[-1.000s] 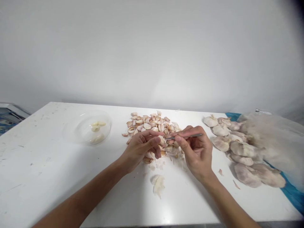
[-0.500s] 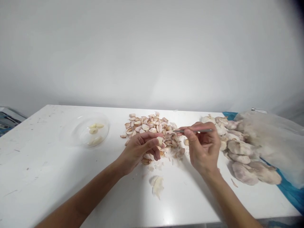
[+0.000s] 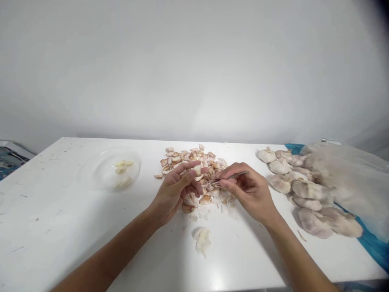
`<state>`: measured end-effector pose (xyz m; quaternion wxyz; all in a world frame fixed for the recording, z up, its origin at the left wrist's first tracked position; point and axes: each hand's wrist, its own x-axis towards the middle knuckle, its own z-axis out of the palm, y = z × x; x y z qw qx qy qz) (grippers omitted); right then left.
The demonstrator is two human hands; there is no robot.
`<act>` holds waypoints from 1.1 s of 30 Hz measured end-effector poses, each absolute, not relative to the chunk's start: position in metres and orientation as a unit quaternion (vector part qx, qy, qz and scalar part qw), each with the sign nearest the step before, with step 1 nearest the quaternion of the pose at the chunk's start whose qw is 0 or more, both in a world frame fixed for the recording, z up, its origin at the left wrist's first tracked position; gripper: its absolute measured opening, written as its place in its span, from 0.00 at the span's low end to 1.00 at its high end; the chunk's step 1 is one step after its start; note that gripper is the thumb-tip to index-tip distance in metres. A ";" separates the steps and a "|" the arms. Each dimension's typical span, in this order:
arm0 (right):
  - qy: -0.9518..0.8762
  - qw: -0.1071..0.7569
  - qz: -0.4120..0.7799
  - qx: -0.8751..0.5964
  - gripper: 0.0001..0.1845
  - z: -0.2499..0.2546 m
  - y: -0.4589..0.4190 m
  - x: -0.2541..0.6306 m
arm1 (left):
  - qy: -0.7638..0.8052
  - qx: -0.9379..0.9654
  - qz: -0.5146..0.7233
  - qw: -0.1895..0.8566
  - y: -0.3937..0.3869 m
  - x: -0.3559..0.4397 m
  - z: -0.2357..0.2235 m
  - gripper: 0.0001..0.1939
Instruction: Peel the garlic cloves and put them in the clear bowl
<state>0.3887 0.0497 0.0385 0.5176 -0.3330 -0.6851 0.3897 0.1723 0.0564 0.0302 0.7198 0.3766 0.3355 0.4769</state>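
My left hand (image 3: 173, 190) curls over a garlic clove (image 3: 197, 168), which is partly hidden by the fingers. My right hand (image 3: 249, 187) pinches a slim metal pick (image 3: 232, 176), and its tip reaches the fingers of my left hand. Under both hands lies a heap of unpeeled garlic cloves (image 3: 188, 161) with torn skins. A loose tuft of papery garlic skin (image 3: 201, 240) sits on the white table (image 3: 60, 211), closer to me.
A clear glass bowl (image 3: 94, 172) at the left holds several peeled cloves (image 3: 120, 169). Whole and split garlic bulbs (image 3: 306, 190) lie at the right, next to a translucent plastic bag (image 3: 343, 174) on a blue sheet (image 3: 369, 239).
My right hand has moved left and closer to my left hand, bringing the pick's tip down to the clove. My left hand has opened its fingers a little.
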 end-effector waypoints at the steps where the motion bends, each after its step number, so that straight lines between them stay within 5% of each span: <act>1: -0.682 0.543 0.368 -0.324 0.08 0.038 0.050 0.387 | 0.334 0.382 0.470 0.722 0.056 0.173 0.030 0.21; 15: -0.671 0.609 0.307 -0.291 0.14 0.033 0.044 0.373 | 0.312 0.424 0.464 0.712 0.048 0.176 0.032 0.16; 33: -0.516 0.647 0.486 -0.281 0.08 0.028 0.046 0.365 | 0.263 0.404 0.455 0.749 0.048 0.176 0.028 0.14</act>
